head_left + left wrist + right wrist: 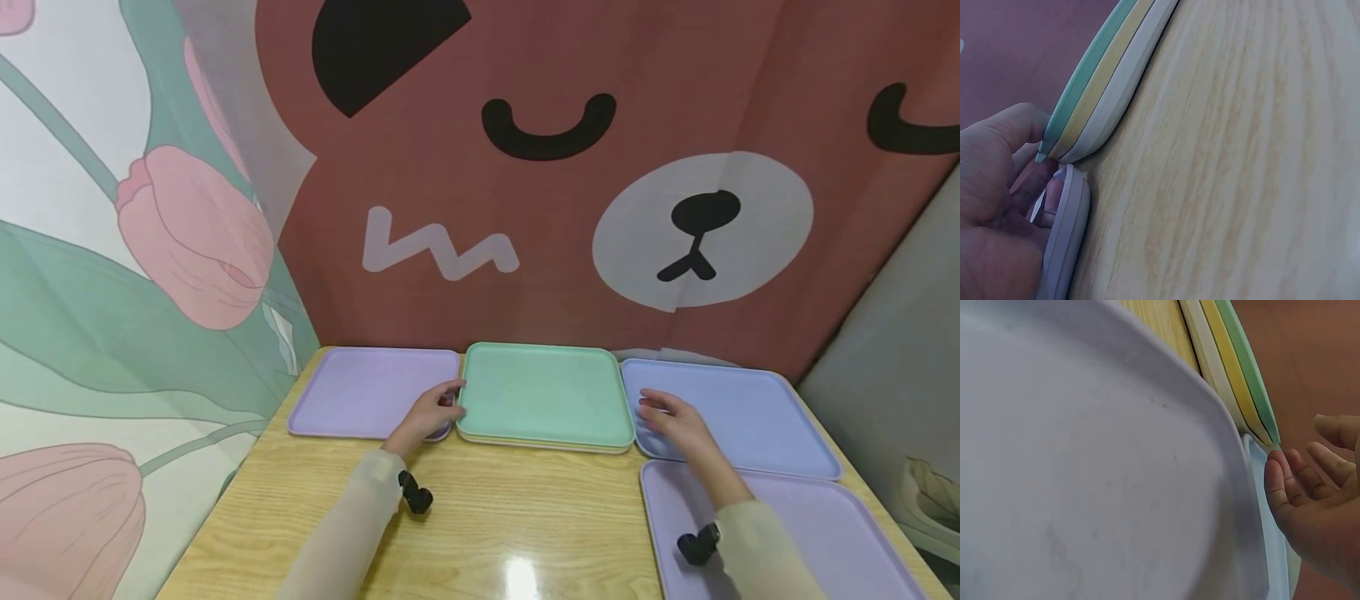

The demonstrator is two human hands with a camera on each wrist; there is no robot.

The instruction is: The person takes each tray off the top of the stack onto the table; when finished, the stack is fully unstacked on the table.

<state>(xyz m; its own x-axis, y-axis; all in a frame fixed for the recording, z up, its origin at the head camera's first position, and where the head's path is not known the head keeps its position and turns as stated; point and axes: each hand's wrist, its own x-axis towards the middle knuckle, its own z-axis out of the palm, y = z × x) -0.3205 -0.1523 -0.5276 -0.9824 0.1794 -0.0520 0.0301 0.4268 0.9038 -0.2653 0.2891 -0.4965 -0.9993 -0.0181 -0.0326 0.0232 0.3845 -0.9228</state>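
A mint green tray (547, 396) tops a stack in the middle, over a yellow tray (1101, 81) and a whitish tray (1124, 81). My left hand (429, 414) touches the stack's left edge, its thumb and fingertips right at the green rim. Beneath that hand lies the right end of a purple tray (367, 387). My right hand (681, 427) hovers over the left part of a blue tray (742, 408), fingers loosely bent and holding nothing, a little away from the stack's right edge.
Another purple tray (802, 525) lies at the front right, under the right forearm. All the trays are on a wood-grain table (480, 508). A brown bear-print curtain (555, 233) hangs behind, and a tulip-print curtain (187, 242) on the left.
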